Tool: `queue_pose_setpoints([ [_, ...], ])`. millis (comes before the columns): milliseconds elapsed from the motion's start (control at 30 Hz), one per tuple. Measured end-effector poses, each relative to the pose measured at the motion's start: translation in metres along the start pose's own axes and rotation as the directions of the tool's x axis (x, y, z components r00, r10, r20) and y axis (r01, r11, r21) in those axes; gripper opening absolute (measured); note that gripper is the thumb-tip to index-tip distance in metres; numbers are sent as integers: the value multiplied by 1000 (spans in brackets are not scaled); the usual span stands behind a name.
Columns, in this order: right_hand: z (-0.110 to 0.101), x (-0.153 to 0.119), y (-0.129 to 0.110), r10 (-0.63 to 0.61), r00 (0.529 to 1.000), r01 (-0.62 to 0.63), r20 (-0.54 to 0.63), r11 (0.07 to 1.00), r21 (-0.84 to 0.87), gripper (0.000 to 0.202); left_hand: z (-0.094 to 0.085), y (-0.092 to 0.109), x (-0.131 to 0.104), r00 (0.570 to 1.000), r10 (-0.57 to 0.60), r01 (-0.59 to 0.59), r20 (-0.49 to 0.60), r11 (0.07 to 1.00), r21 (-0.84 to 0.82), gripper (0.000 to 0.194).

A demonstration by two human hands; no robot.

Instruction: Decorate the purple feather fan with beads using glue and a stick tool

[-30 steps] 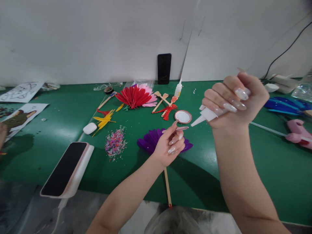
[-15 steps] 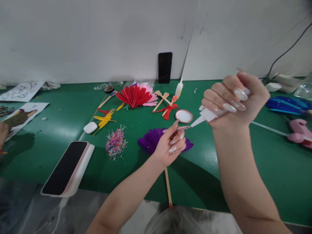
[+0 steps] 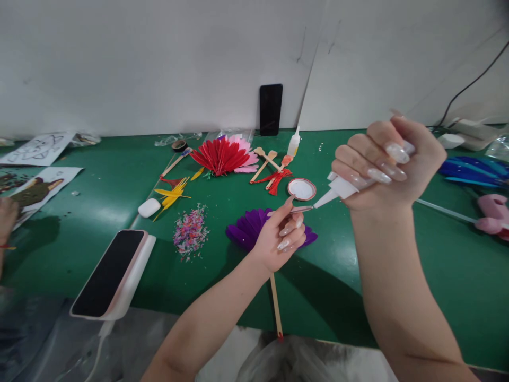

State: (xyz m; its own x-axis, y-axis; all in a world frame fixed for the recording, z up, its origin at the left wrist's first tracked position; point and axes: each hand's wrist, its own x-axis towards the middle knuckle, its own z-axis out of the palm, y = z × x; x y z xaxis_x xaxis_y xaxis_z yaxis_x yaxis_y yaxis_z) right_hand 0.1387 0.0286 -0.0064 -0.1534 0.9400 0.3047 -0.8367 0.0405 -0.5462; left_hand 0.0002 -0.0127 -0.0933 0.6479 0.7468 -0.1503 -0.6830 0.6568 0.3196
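My right hand [image 3: 384,164] is closed round a white glue bottle [image 3: 342,187], its nozzle tilted down to the left. The nozzle tip meets the end of a small thin pinkish piece [image 3: 303,209], pinched in my left hand [image 3: 280,236]. What exactly the piece is cannot be made out. Below my left hand lies a purple feather fan [image 3: 245,229] with a wooden handle [image 3: 275,306]. Just beyond my fingers is a round white dish [image 3: 301,189] with a red rim.
Red feather fan [image 3: 220,156], wooden sticks [image 3: 263,167], yellow feathers [image 3: 173,196] and colourful flakes [image 3: 191,232] lie on the green table [image 3: 115,196]. A phone [image 3: 109,276] is left, a pink glue gun [image 3: 493,215] right. Another person's hand [image 3: 7,217] rests on a picture at far left.
The whole view has shifted slightly, with things appearing a little further right. Both hands keep the same hold, and the nozzle stays at the small piece.
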Motion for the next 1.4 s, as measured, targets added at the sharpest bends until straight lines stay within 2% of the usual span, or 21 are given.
queue_pose_setpoints([
  [200, 1, 0, 0, 0, 1000, 0, -4, 998, -55, 54, 0, 0, 0, 1000, -10, 11, -22, 1000, 26, 42],
  [833, 1, -1, 1, 5, 1000, -5, -9, 998, -64, 49, -3, 0, 1, 999, -1, 2, 32, 1000, -25, 45],
  [1000, 4, -1, 2, -28, 997, 25, -65, 999, -47, 48, -2, 0, 1, 999, -10, 11, 32, 1000, -26, 44],
  [1133, 6, -1, 3, -44, 998, 40, -50, 996, -75, 49, -1, 1, 1, 1000, -18, 18, -1, 1000, 4, 42],
  [1300, 7, 0, 2, -23, 992, 11, -125, 995, -94, 54, 0, 1, 1, 1000, -12, 12, -14, 1000, 25, 42],
  [1400, 7, 0, 2, -16, 992, 7, -121, 997, -80, 53, 0, 1, 1, 1000, -8, 8, 6, 1000, 15, 43],
])
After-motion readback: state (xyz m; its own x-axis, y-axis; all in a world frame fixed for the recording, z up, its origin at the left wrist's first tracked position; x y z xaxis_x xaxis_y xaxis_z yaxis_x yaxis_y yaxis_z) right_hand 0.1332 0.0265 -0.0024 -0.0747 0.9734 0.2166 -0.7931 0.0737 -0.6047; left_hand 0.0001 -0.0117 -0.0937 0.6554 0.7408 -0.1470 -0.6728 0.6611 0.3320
